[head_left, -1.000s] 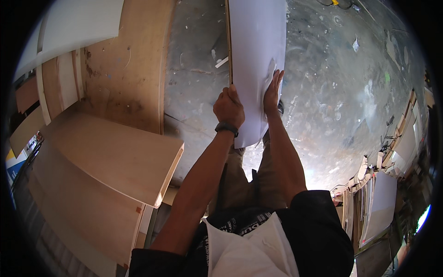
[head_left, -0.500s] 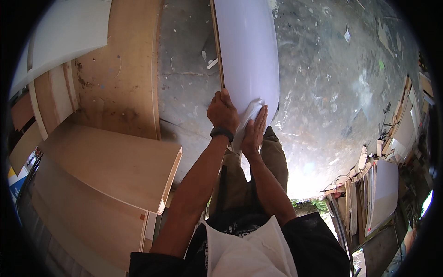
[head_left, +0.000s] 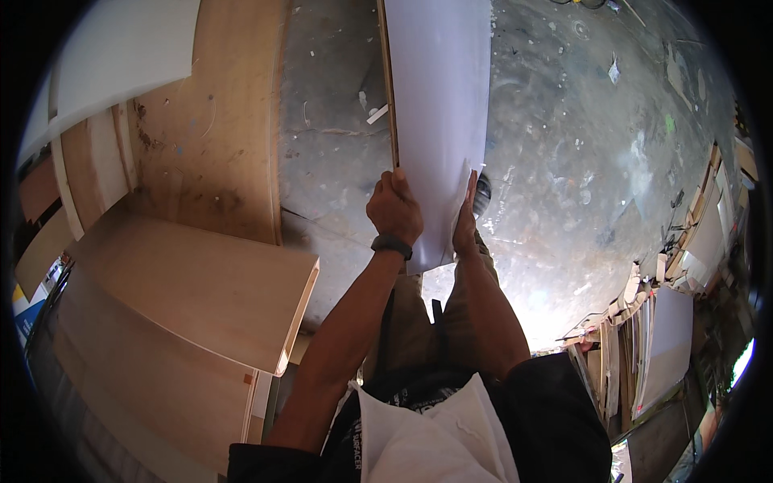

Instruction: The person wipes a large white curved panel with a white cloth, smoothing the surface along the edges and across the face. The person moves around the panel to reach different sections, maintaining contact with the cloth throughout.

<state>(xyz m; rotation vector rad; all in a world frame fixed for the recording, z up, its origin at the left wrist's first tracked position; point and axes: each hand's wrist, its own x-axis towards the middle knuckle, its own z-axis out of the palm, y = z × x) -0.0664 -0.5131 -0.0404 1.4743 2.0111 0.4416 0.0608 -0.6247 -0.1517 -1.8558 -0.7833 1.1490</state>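
A long panel (head_left: 439, 88) with a glossy white face and a thin wooden left edge runs away from me, its near end above my legs. My left hand (head_left: 394, 208) is closed around its left edge near that end. Along the right edge, my right hand (head_left: 466, 217) is seen edge-on, fingers straight and together. It presses a thin, crumpled white cloth (head_left: 466, 179) against the panel's side. Most of the cloth is hidden between palm and panel.
Brown wooden boards (head_left: 193, 282) and a tall plywood sheet (head_left: 233, 121) stand at my left. A pale panel (head_left: 121, 64) is at far left. Stacked offcuts (head_left: 636, 346) line the right side of the stained concrete floor (head_left: 580, 161).
My right hand and the cloth have moved from the white face to the panel's right edge, the hand turning edge-on. The panel looks flatter and shifted slightly right; my left hand keeps its hold.
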